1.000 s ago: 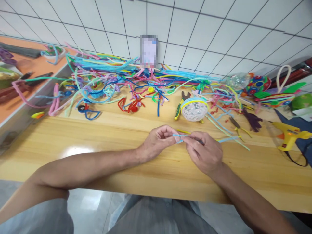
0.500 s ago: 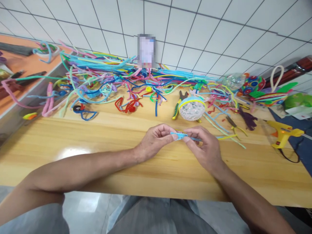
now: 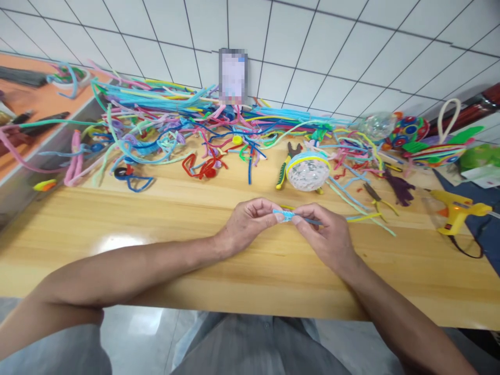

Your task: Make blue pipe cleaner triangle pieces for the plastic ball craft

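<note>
Low over the wooden table (image 3: 164, 213), my left hand (image 3: 250, 221) pinches one end of a short, bunched light-blue pipe cleaner (image 3: 288, 215) between thumb and fingers. My right hand (image 3: 330, 234) closes on its other end, the fingertips of both hands a small gap apart. A thin bluish strand (image 3: 313, 222) runs under my right fingers. Beyond that hand, a yellow pipe cleaner (image 3: 367, 216) shows on the right; whether it joins the blue piece is hidden. Just past my hands sits a clear, glittery ball (image 3: 308, 174) with a yellow and blue band.
Tangled coloured pipe cleaners (image 3: 156, 125) line the wall, with a phone (image 3: 233, 77) propped among them. Green-handled pliers (image 3: 284, 166) lie beside the ball. On the right are yellow-handled pliers (image 3: 380, 200), a purple glove-like piece (image 3: 398, 187) and a yellow glue gun (image 3: 457, 208).
My right fingertips have moved slightly left along the blue pipe cleaner, so less of it shows. My left hand stays nearly in place. The camera view has shifted a little.
</note>
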`<state>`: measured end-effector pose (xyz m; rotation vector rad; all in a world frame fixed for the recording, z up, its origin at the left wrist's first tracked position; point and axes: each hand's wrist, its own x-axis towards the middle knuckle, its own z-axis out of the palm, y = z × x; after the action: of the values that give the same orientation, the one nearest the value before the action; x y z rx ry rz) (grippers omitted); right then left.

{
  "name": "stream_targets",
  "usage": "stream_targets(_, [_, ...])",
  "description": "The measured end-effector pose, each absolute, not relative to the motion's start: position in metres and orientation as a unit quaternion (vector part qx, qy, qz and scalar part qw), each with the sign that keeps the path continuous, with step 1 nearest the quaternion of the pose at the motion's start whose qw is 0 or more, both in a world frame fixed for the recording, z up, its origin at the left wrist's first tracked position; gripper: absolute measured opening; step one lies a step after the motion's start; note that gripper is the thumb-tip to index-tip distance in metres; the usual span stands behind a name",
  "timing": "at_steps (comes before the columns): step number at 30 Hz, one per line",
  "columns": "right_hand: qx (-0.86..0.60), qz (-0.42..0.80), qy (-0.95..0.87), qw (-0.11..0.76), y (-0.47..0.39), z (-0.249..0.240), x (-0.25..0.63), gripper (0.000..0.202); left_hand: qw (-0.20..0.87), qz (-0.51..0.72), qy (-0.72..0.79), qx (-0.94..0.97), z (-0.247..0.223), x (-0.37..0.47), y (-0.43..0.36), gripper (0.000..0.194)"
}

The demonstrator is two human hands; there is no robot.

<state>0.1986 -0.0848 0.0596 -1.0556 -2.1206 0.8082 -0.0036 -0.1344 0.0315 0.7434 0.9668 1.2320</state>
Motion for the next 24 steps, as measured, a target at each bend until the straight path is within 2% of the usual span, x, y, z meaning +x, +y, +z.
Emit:
stream_targets(6, [-0.406, 0.279, -0.808, 0.323, -0.084, 0.058, 0.197, 0.007, 0.640, 0.537, 0.430, 0.341, 0.028, -0.003, -0.133, 0.047])
stream_targets(15, [-0.308, 0.111, -0.887, 0.325, -0.080, 0.058, 0.197, 0.009, 0.626, 0.500, 0.410, 0.435, 0.022, -0.011, -0.127, 0.036])
stream_targets(21, [-0.226, 0.086, -0.926, 0.289, -0.078, 0.058, 0.200, 0.010, 0.500, 0.443, 0.431, 0.606, 0.033, -0.022, -0.117, 0.018])
stream_targets(24, [-0.197, 0.077, -0.938, 0.274, -0.078, 0.059, 0.200, 0.010, 0.494, 0.399, 0.431, 0.642, 0.038, -0.026, -0.116, 0.014])
